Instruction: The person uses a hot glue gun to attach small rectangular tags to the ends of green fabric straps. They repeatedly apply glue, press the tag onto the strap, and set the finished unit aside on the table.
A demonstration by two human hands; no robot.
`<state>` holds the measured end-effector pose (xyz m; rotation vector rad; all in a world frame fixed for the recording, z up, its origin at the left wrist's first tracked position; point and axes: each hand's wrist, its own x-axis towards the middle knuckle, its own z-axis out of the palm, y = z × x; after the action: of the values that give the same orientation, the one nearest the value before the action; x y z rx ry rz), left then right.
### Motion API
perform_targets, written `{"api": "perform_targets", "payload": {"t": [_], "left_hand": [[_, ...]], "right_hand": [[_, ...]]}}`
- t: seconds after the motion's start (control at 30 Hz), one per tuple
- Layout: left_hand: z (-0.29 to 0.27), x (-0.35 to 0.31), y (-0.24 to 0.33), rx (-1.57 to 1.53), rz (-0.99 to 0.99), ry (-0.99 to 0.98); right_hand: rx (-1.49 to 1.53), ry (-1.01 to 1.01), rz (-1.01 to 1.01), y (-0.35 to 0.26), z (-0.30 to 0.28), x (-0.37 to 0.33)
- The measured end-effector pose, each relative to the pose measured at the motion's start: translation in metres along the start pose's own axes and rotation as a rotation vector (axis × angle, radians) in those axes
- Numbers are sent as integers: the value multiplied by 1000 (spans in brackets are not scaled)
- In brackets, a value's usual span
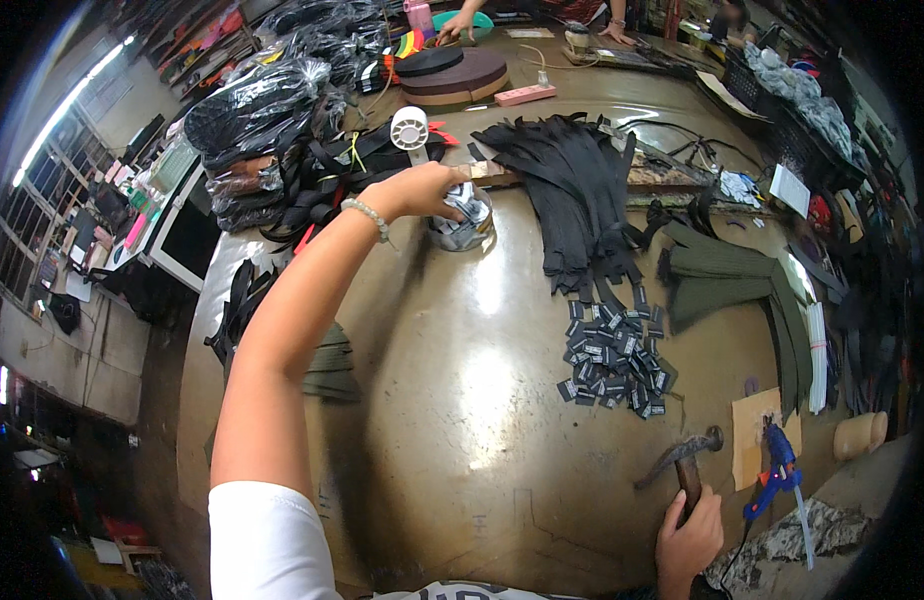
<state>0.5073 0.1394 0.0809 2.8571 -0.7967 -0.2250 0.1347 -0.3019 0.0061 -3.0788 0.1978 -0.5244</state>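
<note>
My left hand [422,192] reaches out to a small clear tub [462,240] filled with crumpled pale and grey pieces. Its fingers curl down at the tub's rim, and what they grip is hidden. A beaded bracelet [367,215] circles that wrist. Low on the right, my right hand [690,535] is closed around the wooden handle of a hammer [687,455], whose metal head points up and away from me. Ahead of the hammer lies a heap of small black labels [612,360]. Long black straps [567,180] fan out just beyond the heap.
Olive straps [722,265] lie at the right. A blue glue gun [779,460] rests by brown cardboard [750,425] near the right edge. A white handheld fan [409,130] stands behind the tub. Plastic-wrapped bundles [252,120] fill the far left. Another person's hands [460,25] show across the table.
</note>
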Motion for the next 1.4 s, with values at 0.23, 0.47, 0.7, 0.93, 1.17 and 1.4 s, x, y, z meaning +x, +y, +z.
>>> {"api": "perform_targets", "payload": {"t": [0.23, 0.47, 0.7, 0.93, 1.17, 1.4], "left_hand": [[11, 9, 0, 122, 1, -19], [15, 15, -12, 59, 1, 89], [6, 5, -18, -145, -9, 283], [-12, -69, 27, -915, -292, 376], [67, -204, 116, -2173, -28, 347], [105, -257, 166, -2446, -160, 275]], "right_hand": [[30, -49, 30, 0, -1, -1], [-8, -27, 18, -1, -1, 0], [-7, -60, 43, 0, -2, -1], [-14, -35, 34, 5, 4, -3], [-9, -41, 88, 9, 11, -5], [74, 114, -31, -4, -22, 10]]}}
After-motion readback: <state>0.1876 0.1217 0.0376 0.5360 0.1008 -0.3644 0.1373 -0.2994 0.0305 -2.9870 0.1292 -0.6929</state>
